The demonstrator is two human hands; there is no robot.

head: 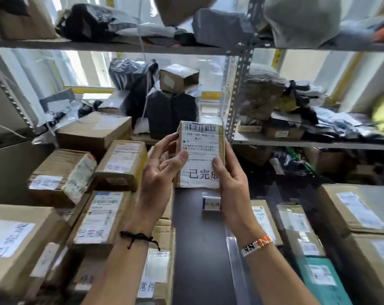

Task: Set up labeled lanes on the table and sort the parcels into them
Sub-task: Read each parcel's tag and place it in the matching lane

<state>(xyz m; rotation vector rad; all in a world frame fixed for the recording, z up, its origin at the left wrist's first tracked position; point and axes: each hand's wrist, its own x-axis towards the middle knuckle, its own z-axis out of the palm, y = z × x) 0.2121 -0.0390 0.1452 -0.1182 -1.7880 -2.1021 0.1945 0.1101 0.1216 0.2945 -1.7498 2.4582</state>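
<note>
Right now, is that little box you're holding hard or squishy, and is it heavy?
Probably stiff: the small cardboard parcel shows straight edges between the left hand and right hand. Likely light, since fingertips alone hold it up.

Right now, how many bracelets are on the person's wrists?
2. A black cord bracelet is on the left wrist, a beaded bracelet on the right wrist. The left hand and right hand grip the small parcel. Both forearms are bare, so none seems hidden.
</note>
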